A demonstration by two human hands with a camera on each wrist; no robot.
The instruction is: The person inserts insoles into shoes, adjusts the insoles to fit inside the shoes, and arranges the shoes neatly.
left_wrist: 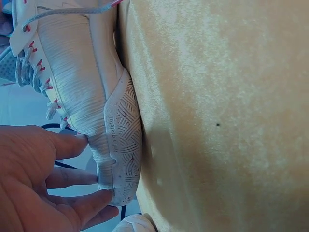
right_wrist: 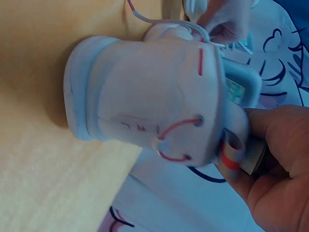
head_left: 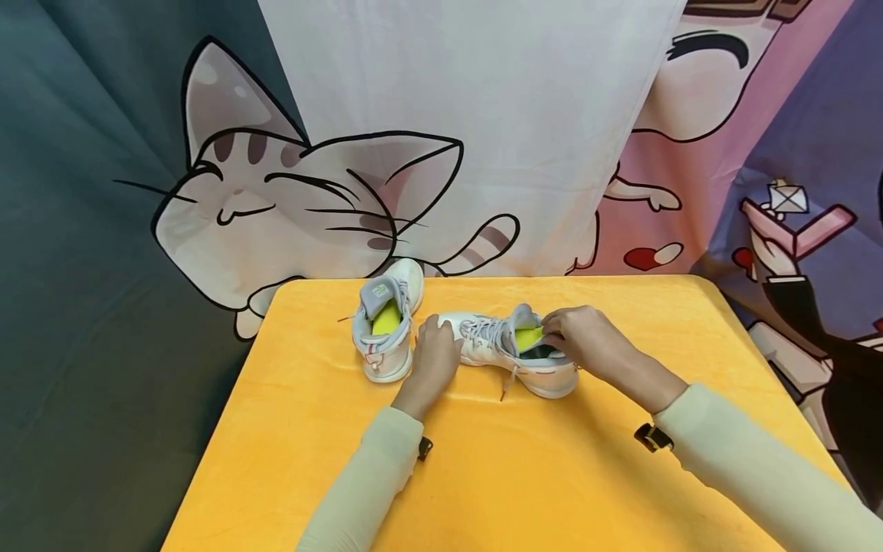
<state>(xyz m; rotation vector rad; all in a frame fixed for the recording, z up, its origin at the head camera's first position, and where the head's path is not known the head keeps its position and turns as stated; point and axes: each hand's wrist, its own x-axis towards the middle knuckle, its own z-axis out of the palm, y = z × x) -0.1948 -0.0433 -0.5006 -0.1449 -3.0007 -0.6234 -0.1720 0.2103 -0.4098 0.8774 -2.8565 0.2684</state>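
A white sneaker (head_left: 548, 379) with grey laces lies on the table, its toe pointing left. My left hand (head_left: 437, 356) holds its toe; in the left wrist view the thumb and fingers (left_wrist: 72, 145) sit around the toe end. Inside the shoe's opening shows a yellow-green insole (head_left: 528, 338), its heel end raised above the dark interior. My right hand (head_left: 586, 335) pinches that raised end. In the right wrist view the hand is close by the heel collar with its red-striped pull loop (right_wrist: 231, 154), and the fingers partly hide the insole.
A second white sneaker (head_left: 389, 360) stands to the left, heel toward me, with a yellow-green insole inside. The yellow-covered table (head_left: 497, 475) ends at a cartoon-printed cloth backdrop (head_left: 524, 115). A loose lace end (head_left: 507, 386) hangs beside the held shoe.
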